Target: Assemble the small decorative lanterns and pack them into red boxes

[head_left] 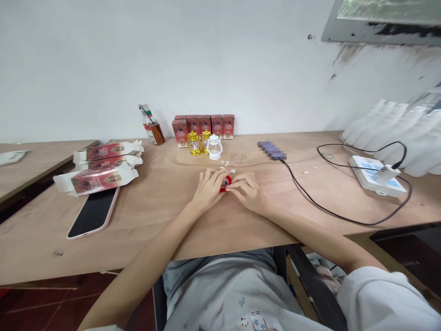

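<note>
My left hand [209, 187] and my right hand [246, 189] meet over a small red lantern part [225, 183] on the wooden table [165, 216]. Both hands curl their fingers round the red piece and hold it between them. Just beyond my hands lie several tiny white and metal bits [234, 161]. Further back stand two gold toy lanterns [195, 143] and a white toy lantern [214, 147].
A row of red boxes [204, 125] lines the wall beside a spray bottle [152, 125]. Flat unfolded cartons [99, 172] lie at left above a phone [93, 212]. A black cable [310, 195] runs to a white power strip [375, 176] at right.
</note>
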A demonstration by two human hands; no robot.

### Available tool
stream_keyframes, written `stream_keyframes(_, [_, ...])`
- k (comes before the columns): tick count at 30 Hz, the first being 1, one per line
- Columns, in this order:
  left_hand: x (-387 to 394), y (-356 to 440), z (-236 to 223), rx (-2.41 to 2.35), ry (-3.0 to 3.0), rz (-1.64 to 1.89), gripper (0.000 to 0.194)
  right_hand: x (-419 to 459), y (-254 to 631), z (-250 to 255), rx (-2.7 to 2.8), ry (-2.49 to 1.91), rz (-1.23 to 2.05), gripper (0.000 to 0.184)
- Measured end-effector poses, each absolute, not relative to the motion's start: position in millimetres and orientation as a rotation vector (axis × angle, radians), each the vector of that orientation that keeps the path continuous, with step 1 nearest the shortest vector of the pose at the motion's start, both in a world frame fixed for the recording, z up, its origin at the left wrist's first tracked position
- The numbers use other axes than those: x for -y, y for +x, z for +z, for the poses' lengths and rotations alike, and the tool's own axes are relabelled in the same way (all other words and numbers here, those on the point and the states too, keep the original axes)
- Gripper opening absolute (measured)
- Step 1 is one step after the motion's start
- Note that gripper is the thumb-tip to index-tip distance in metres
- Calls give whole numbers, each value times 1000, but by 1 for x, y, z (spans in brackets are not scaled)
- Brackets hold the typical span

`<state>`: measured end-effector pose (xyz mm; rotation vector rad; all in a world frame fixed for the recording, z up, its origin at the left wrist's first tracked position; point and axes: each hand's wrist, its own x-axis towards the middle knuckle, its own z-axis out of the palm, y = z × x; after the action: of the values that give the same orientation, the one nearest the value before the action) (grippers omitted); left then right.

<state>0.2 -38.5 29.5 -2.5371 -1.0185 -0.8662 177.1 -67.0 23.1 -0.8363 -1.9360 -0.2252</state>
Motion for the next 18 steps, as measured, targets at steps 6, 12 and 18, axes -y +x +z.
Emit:
stream_keyframes(6, [44,6,26,985,-2517,-825,44,62,178,17,1909,-865,-328,15])
stream_keyframes(12, [43,6,27,1005,-2542,-781,47,59,177,14,1986,-888,-351,12])
stream_keyframes(18, [42,5,28,992,-2541,-797,46,60,176,17,1984,-902,-367,14])
